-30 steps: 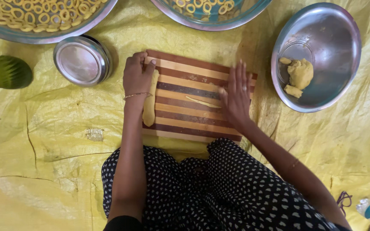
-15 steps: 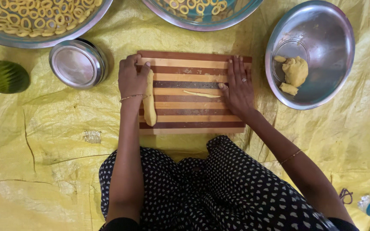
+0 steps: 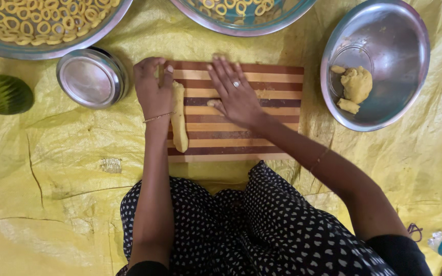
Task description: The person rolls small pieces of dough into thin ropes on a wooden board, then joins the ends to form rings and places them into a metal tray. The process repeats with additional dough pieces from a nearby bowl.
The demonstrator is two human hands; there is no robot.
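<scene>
Left hand (image 3: 152, 89) flat, fingers loose, against the dough roll (image 3: 179, 120) on the striped board (image 3: 262, 143) | right hand (image 3: 235, 94) spread flat, pressing a small dough bit (image 3: 213, 103) mid-board | steel bowl (image 3: 384, 30) with dough lumps (image 3: 356, 84) right | steel lid (image 3: 90, 76) left | yellow sheet (image 3: 52, 194) beneath

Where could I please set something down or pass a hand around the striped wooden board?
Bare yellow plastic sheet lies left of the knees, below the small round steel lid. Another free patch sits lower right, under the steel bowl holding dough lumps. The striped wooden board is crowded: left hand beside the dough log, right hand pressing.
</scene>
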